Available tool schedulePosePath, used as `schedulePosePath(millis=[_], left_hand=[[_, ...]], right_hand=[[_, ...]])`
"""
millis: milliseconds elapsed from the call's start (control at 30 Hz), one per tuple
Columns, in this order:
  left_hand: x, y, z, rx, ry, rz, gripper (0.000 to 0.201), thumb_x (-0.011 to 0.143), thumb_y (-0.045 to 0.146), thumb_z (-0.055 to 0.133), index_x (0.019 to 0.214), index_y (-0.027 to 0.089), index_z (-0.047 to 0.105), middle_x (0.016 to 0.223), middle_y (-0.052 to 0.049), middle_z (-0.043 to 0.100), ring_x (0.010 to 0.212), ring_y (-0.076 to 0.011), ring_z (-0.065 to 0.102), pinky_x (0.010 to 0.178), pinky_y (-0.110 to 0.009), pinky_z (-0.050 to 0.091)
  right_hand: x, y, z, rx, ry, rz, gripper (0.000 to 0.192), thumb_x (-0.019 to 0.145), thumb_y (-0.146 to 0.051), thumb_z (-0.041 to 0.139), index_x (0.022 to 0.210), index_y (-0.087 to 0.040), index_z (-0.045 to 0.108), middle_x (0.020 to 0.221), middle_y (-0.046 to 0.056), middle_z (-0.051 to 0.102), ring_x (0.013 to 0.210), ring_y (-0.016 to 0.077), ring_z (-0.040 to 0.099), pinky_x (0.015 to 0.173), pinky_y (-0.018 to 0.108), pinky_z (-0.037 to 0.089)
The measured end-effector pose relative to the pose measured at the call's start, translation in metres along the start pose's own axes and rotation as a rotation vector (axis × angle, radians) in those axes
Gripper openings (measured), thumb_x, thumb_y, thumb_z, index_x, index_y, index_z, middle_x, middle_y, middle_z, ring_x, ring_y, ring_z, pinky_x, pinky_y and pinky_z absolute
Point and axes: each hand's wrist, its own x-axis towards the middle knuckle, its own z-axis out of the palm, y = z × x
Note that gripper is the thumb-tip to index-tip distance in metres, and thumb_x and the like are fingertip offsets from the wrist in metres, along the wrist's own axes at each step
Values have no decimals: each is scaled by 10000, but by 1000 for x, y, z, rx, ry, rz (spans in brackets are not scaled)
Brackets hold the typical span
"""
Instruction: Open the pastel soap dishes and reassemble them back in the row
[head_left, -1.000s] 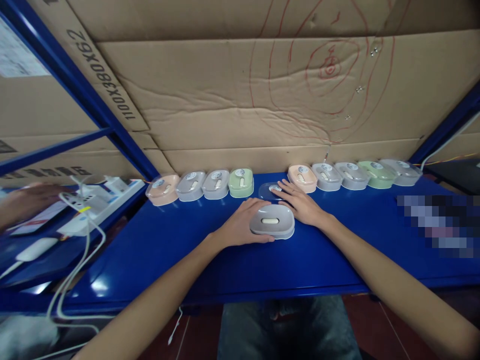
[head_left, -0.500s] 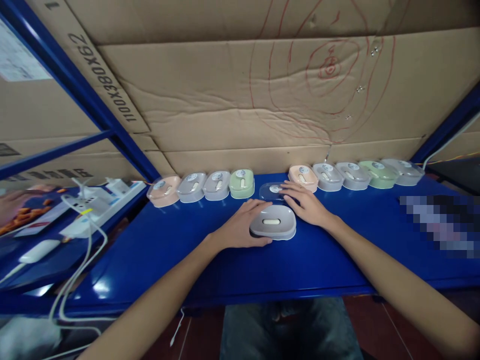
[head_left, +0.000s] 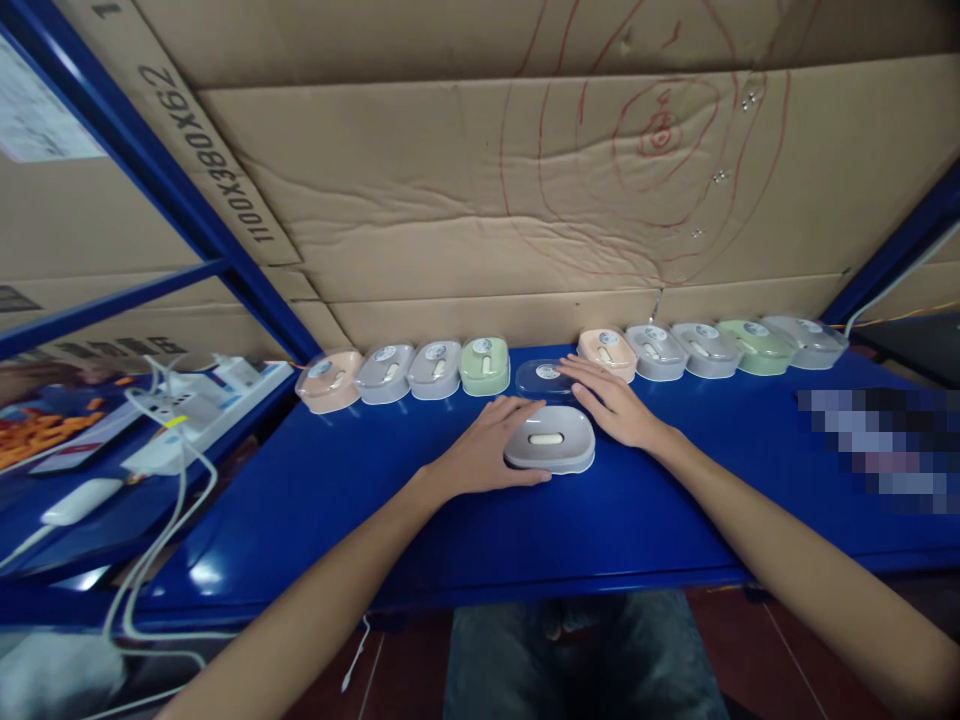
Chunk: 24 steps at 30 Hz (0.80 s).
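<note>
A grey oval box, like a soap box (head_left: 564, 454), sits uncovered on the blue table, with a white oblong piece in the middle of its tray. My left hand (head_left: 487, 447) is closed around its left side, thumb at the near edge and fingers at the far edge. Just behind it a clear lid (head_left: 538, 378) with a round sticker lies flat on the table. My right hand (head_left: 613, 403) has its fingers stretched out, the tips at the lid's right edge; whether they press on it is hard to tell.
Lidded boxes stand along the cardboard back wall: several at left, ending with a green box (head_left: 484, 367), and several at right, starting with a peach box (head_left: 606, 355). A power strip (head_left: 217, 410) with white cables (head_left: 161, 530) lies left. A blurred-out patch (head_left: 877, 455) is at right.
Both hands stay in nearly the same place. The view has shifted very slightly; the grey box and the lid keep their places under the hands.
</note>
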Motion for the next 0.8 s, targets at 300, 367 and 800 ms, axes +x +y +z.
schedulePosePath(millis=[300,367,800], left_hand=[[-1,0,-3,63,-35,-55,1233,763,780,834,1705,189,301,1687,-217,427,1593,-472,344,1318,-673,271],[-2,1,-6,74,-39,-59,1242,759,751,845,1715,198,277,1674,-216,442,1579,-482,357,1301,-682,294],[-2,-7,-6,17,4,-60,1173,736,680,881,1694,281,334,1629,-166,521,1563,-470,414,1294,-692,322]], right_hand=[[-5,-36,6,90,-142,-149,797,898,-604,811,1584,-289,555,1497,124,656,1400,350,613,1191,559,523],[-6,-38,7,91,-180,-146,889,843,-641,851,1591,-273,543,1524,142,620,1414,356,601,1206,548,512],[-6,-33,13,129,-211,-122,841,800,-540,911,1542,-302,596,1467,122,669,1350,339,656,1150,535,555]])
